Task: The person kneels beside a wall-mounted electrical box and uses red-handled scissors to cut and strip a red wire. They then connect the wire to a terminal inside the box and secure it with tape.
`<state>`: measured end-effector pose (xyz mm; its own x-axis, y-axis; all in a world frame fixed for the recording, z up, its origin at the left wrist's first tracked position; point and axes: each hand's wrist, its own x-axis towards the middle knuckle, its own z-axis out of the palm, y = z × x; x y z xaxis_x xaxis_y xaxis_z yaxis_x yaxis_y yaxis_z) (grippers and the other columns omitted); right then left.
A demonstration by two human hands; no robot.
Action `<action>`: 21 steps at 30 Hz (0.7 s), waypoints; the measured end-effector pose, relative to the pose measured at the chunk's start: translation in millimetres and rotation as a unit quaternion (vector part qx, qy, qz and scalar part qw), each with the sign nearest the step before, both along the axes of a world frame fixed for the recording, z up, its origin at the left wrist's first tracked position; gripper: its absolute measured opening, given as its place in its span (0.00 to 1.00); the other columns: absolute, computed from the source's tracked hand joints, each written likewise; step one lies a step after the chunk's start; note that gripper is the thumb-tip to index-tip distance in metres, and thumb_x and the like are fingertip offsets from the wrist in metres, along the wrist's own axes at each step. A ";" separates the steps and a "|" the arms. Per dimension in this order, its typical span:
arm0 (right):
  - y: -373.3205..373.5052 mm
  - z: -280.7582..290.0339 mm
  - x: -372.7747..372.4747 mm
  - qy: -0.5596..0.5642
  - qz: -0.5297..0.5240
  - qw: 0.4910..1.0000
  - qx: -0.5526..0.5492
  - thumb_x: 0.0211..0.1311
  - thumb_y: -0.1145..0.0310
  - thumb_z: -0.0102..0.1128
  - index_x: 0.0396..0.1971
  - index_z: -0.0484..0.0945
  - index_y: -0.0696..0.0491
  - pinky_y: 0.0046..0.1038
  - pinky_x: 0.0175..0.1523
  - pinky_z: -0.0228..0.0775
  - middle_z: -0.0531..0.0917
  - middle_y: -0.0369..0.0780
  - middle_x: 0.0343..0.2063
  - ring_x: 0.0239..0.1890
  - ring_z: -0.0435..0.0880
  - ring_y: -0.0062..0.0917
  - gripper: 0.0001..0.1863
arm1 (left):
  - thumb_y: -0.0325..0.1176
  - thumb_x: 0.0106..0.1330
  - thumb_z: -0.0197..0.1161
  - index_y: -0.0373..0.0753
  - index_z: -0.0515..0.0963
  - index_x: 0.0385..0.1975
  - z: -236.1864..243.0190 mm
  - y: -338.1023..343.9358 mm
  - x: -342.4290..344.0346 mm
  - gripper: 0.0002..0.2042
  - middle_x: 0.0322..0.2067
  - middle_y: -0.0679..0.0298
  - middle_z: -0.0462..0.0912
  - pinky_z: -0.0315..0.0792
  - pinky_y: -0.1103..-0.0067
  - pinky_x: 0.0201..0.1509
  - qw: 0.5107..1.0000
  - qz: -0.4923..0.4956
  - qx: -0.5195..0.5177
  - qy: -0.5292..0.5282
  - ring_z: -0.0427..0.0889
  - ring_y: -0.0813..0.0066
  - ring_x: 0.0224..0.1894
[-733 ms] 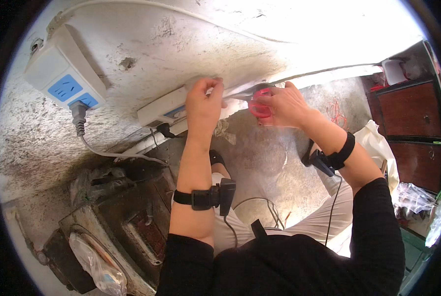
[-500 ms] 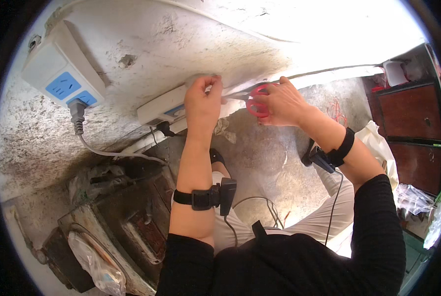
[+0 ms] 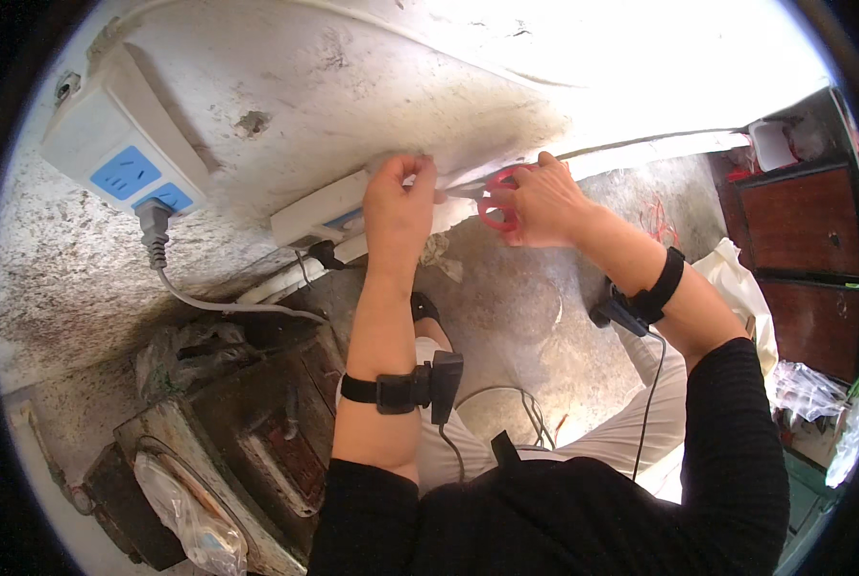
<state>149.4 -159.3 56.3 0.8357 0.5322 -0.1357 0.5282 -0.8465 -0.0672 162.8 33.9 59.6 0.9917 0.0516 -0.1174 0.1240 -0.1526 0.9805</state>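
From where I'm standing, the person is working at the foot of the pale wall [image 3: 285,86], where it is meeting the floor [image 3: 506,298]. The right hand [image 3: 544,206] is closing round the red handles of a pair of scissors [image 3: 488,202], fingers bent through and over the loops. The scissors are hanging in the air by the wall's lower edge, their blades pointing across to the left hand [image 3: 398,202]; I cannot tell whether the tips are touching it. That left hand is curling, thumb and forefinger drawing close together, but I cannot tell whether anything is sitting between them.

Partly behind it, a white power strip [image 3: 320,209] is running along the wall's lower edge, with a black plug [image 3: 326,255] sitting just beside it. Higher up the wall, toward its left side, a white socket box [image 3: 93,130] is holding a grey plug [image 3: 154,226]. A reddish-brown cabinet [image 3: 799,230] is standing at the floor's right edge, well apart from both hands.
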 end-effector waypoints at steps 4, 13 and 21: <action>-1.1 1.2 -0.3 -0.013 0.011 1.000 0.020 0.44 0.57 0.59 0.31 0.80 0.37 0.31 0.45 0.59 0.80 0.30 0.29 0.36 0.78 0.21 0.11 | 0.32 0.60 0.59 0.31 0.75 0.29 -5.2 3.4 2.2 0.09 0.27 0.63 0.79 0.68 0.84 0.35 0.997 0.007 0.069 -0.029 0.77 0.79 0.29; 0.7 -1.0 2.9 0.008 0.009 1.000 -0.001 0.36 0.54 0.63 0.30 0.81 0.40 0.31 0.44 0.60 0.79 0.30 0.29 0.36 0.77 0.22 0.16 | 0.34 0.58 0.58 0.31 0.75 0.30 -16.7 4.6 3.8 0.11 0.30 0.56 0.79 0.69 0.76 0.41 0.997 0.014 0.057 -0.051 0.78 0.68 0.34; 0.6 -6.6 9.9 0.022 0.016 0.999 -0.035 0.37 0.50 0.62 0.33 0.81 0.42 0.32 0.43 0.61 0.81 0.30 0.33 0.34 0.78 0.23 0.20 | 0.30 0.58 0.58 0.30 0.75 0.30 -4.8 1.4 0.7 0.08 0.33 0.57 0.80 0.70 0.79 0.44 0.998 0.008 0.054 -0.010 0.79 0.73 0.37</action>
